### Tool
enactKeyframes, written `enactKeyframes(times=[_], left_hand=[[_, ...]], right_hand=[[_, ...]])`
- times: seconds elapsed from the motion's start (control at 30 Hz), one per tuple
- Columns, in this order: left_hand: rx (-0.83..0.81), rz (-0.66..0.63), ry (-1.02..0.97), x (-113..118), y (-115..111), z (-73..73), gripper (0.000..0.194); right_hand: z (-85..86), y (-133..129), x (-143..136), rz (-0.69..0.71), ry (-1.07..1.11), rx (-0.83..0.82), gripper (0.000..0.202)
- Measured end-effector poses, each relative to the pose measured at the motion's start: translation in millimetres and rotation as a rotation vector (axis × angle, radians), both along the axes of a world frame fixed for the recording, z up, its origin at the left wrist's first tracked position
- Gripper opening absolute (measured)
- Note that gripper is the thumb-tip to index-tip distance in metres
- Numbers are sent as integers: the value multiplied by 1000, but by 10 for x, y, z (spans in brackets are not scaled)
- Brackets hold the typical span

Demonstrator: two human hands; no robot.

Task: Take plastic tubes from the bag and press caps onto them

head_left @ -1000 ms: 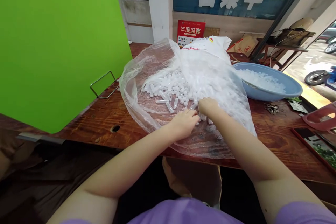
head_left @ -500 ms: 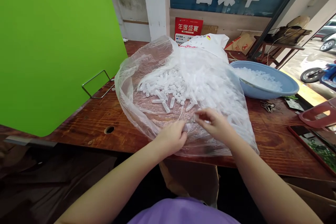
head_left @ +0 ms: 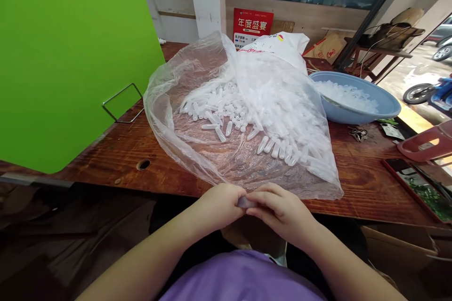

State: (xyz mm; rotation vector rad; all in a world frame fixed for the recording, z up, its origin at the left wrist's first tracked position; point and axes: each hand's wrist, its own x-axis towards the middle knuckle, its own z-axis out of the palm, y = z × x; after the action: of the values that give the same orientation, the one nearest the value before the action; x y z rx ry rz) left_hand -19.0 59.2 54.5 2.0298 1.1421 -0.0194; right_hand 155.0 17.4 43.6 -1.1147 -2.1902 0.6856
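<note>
My left hand [head_left: 222,204] and my right hand [head_left: 277,207] meet at the table's front edge, just in front of a clear plastic bag [head_left: 197,150]. Between their closed fingertips is a small translucent plastic tube [head_left: 245,202], gripped from both sides; its ends are hidden by the fingers. The open mouth of the bag faces left. Inside lie many whitish translucent tubes [head_left: 221,134] and small caps, heaped toward the back and right. A short row of tubes [head_left: 277,148] lies side by side near the bag's front.
A blue basin [head_left: 356,110] of translucent pieces stands at the right, with keys [head_left: 358,134] before it. Farther right are a red-framed tray [head_left: 416,188] and a reddish plastic object [head_left: 427,141]. A green board [head_left: 77,66] with a metal loop [head_left: 123,103] stands left.
Both hands have moved back toward my body and come together on a tube. The right hand has left the bag, uncovering the row of tubes. The view has tilted down slightly.
</note>
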Motion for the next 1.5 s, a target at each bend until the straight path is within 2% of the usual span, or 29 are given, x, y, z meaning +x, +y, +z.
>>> enactKeyframes(times=[0.13,0.2,0.27,0.33,0.4,0.47,0.57,0.63,0.73,0.8,0.93,1.07,1.13,1.4,1.5], left_hand=[[-43,-5,-21,37,-58,-18,20],[-20,-7,-9,55,-74,-44,20],[15,21,20,63,-76,-66,19],[7,54,29,58,-71,-79,20],[-27,57,12,50,-72,-86,20],[-54,35,-12,51,-82,-94,19],[-74,14,-8,73,-101,-117,18],[-66,22,-13,86,-105,-132,19],[-47,30,-27,91,-105,-144,19],[-42,23,2,91,-111,-143,17],[-25,23,74,110,-138,-140,19],[-63,12,20,126,-164,-160,17],[-65,6,3,129,-180,-183,16],[52,51,151,153,-286,-301,23],[-69,11,150,164,-333,-380,24]], right_hand=[[-76,-34,-89,-211,-62,-177,39],[-105,-41,-98,-252,-172,-183,54],[-105,-50,-75,-256,-219,-136,58],[-83,-66,-34,-187,-144,-77,47],[-62,-89,-1,-58,-58,-29,35],[-65,-111,7,4,-73,-33,30],[-108,-128,-15,-104,-196,-95,43],[-127,-130,-24,-154,-192,-110,44],[-125,-137,-7,-56,-83,-98,30],[-124,-148,9,-2,-93,-122,27],[-137,-175,21,-118,-207,-239,28],[-92,-190,40,8,-68,-252,21],[-73,-194,41,33,-71,-291,19],[-212,-248,-82,-219,59,-535,11],[-138,-197,19,-81,-87,-506,13]])
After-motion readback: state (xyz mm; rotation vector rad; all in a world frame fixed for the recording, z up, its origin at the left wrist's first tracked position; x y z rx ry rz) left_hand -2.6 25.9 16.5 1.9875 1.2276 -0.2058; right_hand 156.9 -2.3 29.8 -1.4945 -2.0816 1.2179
